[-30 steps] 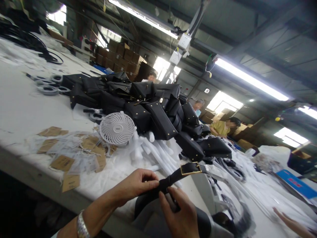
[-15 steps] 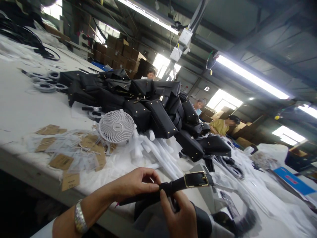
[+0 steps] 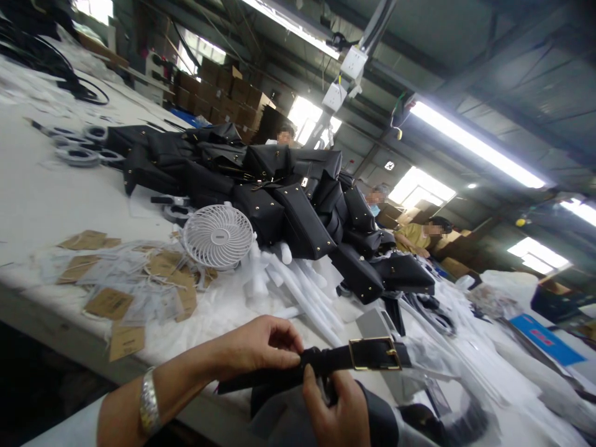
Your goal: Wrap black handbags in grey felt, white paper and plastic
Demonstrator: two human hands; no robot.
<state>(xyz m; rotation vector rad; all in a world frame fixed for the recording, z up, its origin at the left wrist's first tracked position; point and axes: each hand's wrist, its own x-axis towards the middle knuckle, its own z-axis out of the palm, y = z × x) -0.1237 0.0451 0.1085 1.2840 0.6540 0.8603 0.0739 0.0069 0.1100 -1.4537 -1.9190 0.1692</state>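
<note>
A black strap with a gold buckle runs across the lower middle of the view. My left hand, a silver bracelet on its wrist, pinches the strap from the left. Thumb and fingers of my right hand close round it from below, just right of the left fingertips. Under the hands lies a black bag, partly wrapped in clear plastic and mostly hidden. The buckle stands out to the right of both hands, with plastic round the strap beyond it.
Black bags are piled on the white table. Nearer are a white fan, brown tags and white foam tubes. Rolls of tape lie at left, a blue-and-white box at right. Several people are in the background.
The buckle has shifted slightly right and down, and the strap lies a little flatter. Both hands keep their hold in nearly the same place. The view has moved slightly.
</note>
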